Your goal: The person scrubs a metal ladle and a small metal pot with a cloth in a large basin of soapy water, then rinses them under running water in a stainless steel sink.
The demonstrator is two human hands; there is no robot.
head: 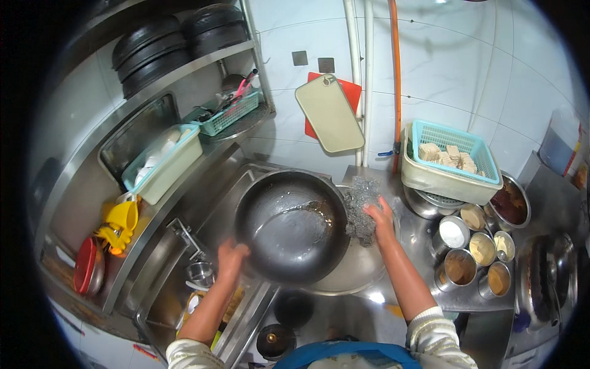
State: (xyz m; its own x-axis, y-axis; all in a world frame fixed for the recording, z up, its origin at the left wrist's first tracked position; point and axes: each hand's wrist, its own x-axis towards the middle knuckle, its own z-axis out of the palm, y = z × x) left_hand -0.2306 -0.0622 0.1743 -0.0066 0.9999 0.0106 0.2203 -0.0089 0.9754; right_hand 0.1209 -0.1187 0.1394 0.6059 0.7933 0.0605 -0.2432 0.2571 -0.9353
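A dark wok [292, 240] is tilted over the edge of the sink, with a little liquid glinting inside it. My left hand [233, 258] grips the wok's edge at its lower left; the fingers are partly hidden there. In my right hand [381, 219] is a grey metal scouring pad [362, 207], loose and mesh-like, held just beyond the wok's right rim. Beneath the wok and pad lies a large round metal basin or lid [355, 279], mostly covered by the wok.
Left of the wok are a faucet [186, 237] and a sink holding dishes. Metal canisters of powders [458, 267] stand on the right counter, near a blue basket [488, 161] of tofu-like pieces. Cutting boards [329, 115] hang behind. A steel shelf [184, 182] runs along the left.
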